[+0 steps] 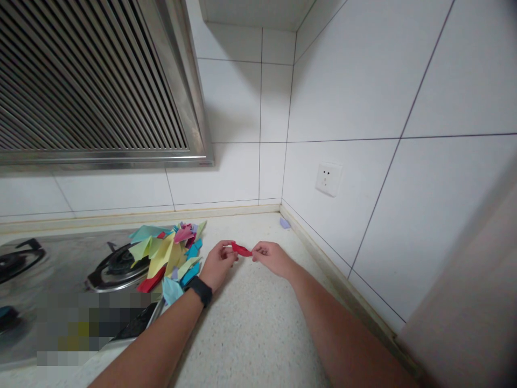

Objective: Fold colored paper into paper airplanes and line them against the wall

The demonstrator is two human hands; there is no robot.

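Observation:
A small red piece of folded paper (242,249) is held just above the speckled countertop (258,318), stretched between my two hands. My left hand (218,262), with a dark band on its wrist, pinches the paper's left end. The right end is between the thumb and fingertips of my right hand (272,256). Left of my left hand lies a pile of folded colored papers (167,256) in yellow, green, blue, pink and red. It rests partly on the stove and partly on the counter.
A gas stove (64,269) with burners takes up the left side, below a metal range hood (100,81). A small lilac paper piece (285,223) lies by the back corner. White tiled walls stand behind and at right, with a socket (328,179).

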